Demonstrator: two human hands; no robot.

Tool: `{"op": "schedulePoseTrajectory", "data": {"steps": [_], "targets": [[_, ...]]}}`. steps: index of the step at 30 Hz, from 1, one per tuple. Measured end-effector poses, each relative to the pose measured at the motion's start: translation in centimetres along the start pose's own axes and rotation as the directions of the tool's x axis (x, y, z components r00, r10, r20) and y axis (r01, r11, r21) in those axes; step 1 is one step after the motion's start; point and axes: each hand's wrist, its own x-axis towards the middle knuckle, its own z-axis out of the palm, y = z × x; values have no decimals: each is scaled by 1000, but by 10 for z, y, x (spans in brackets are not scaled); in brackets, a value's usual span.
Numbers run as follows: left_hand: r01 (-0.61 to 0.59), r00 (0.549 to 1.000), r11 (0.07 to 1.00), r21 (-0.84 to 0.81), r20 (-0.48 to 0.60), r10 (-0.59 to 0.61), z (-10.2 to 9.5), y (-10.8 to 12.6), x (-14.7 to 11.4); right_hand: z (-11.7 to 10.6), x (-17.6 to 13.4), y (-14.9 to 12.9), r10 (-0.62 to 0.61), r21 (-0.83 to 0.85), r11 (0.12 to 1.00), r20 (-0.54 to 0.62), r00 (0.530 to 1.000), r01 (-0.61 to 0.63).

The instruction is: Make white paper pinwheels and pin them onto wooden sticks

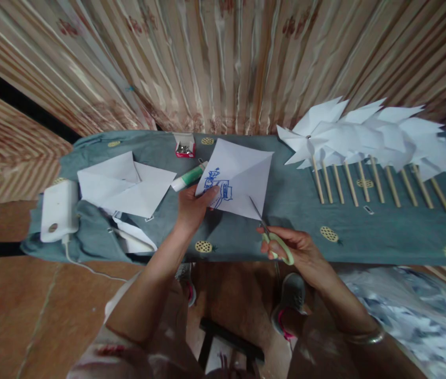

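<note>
My left hand [193, 208] pinches the left edge of a square sheet of white paper [242, 168], its thumb on top beside a blue printed drawing. Crease lines run across the sheet. In my right hand [297, 245] is a pair of scissors [284, 250] with light green handles; their blades lie at the paper's lower right corner, along a crease. Just behind my left hand lies a green and white glue tube [189, 176]. A small red box [185, 146] of shiny metal pieces stands open beyond it.
Several white paper pinwheels [365, 134] on wooden sticks lie overlapped at the right. More white paper [128, 184] and a white power adapter [59, 210] with a cable are at the left. A teal cloth [396, 231] covers the narrow table; a curtain [223, 68] hangs behind.
</note>
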Motion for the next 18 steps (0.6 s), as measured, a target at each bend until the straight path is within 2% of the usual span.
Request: {"op": "schedulePoseTrajectory", "data": {"steps": [11, 18], "targets": [[-5, 1000, 1000, -26, 15, 5, -1, 2, 1, 5, 2, -3, -9, -8, 1000, -25, 1000, 9], [88, 993, 996, -16, 74, -86, 1, 1, -3, 4, 1, -8, 5, 4, 1000, 5, 1000, -5]]}}
